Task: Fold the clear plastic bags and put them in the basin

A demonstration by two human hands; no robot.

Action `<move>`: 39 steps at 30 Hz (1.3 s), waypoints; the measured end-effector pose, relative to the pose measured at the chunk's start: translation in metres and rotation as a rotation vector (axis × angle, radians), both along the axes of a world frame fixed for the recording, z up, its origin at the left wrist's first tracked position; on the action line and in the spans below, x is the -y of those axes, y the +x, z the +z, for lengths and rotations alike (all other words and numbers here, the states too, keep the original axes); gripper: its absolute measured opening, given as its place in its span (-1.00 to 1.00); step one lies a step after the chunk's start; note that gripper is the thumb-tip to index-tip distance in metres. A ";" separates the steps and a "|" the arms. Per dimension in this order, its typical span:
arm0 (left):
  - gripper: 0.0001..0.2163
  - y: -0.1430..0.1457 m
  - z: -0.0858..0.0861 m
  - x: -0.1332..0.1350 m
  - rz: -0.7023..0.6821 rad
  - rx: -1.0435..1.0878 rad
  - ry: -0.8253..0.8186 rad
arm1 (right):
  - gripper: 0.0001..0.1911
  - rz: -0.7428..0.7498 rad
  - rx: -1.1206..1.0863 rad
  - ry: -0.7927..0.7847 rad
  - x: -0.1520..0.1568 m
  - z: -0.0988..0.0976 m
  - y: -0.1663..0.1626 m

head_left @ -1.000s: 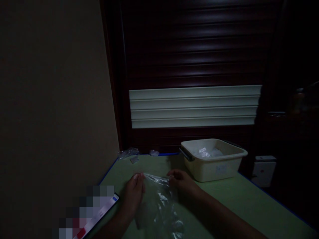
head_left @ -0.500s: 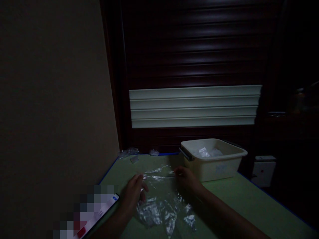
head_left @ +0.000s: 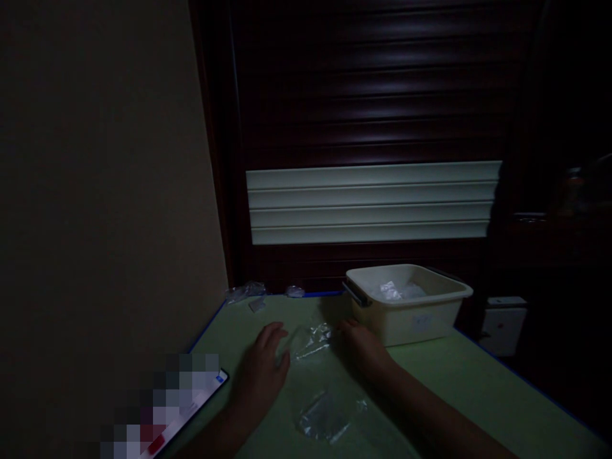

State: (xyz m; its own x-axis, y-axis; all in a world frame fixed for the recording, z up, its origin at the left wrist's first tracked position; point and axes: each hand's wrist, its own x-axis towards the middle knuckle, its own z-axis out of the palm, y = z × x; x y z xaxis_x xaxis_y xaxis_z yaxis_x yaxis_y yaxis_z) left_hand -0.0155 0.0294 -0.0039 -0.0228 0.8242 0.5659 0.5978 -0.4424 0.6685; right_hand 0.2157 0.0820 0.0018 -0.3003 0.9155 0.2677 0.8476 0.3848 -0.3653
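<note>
A clear plastic bag (head_left: 313, 340) stretches above the green tabletop between my two hands. Its right edge is pinched in the closed fingers of my right hand (head_left: 363, 350), close to the front of the cream tub. My left hand (head_left: 262, 368) is at the bag's left side, fingers and thumb apart, with nothing gripped. Nearer to me lies more crumpled clear plastic (head_left: 322, 417); whether it belongs to the same bag I cannot tell.
The cream tub (head_left: 421, 322) with dark handles holds clear plastic (head_left: 392, 291). A phone (head_left: 191, 408), partly blurred out, lies at the left. Crumpled plastic (head_left: 246, 292) and a small flat packet (head_left: 257, 304) are at the table's far edge. A wall rises on the left.
My left hand has let go of the bag's left edge and its fingers have spread. The plastic has narrowed towards my right hand, which stays almost in place.
</note>
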 end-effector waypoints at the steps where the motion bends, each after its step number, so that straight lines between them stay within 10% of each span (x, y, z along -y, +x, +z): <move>1: -0.74 0.002 -0.001 0.004 -0.076 -0.133 -0.008 | -0.61 0.001 0.020 0.005 0.000 0.000 0.000; 9: -0.68 0.007 0.000 0.016 -0.194 -0.742 -0.132 | -0.70 0.021 0.072 0.072 0.006 0.012 -0.004; 25: -0.75 0.002 0.000 0.009 0.080 -0.875 -0.015 | -0.83 0.576 -0.004 -0.097 0.045 0.019 -0.028; 32: -0.62 -0.003 -0.011 0.001 -0.238 -0.769 -0.082 | -0.81 0.595 -0.051 -0.078 0.050 0.025 -0.033; 39: -0.63 -0.003 -0.011 0.003 -0.241 -0.753 -0.118 | -0.90 0.794 -0.246 -0.591 0.069 0.043 -0.030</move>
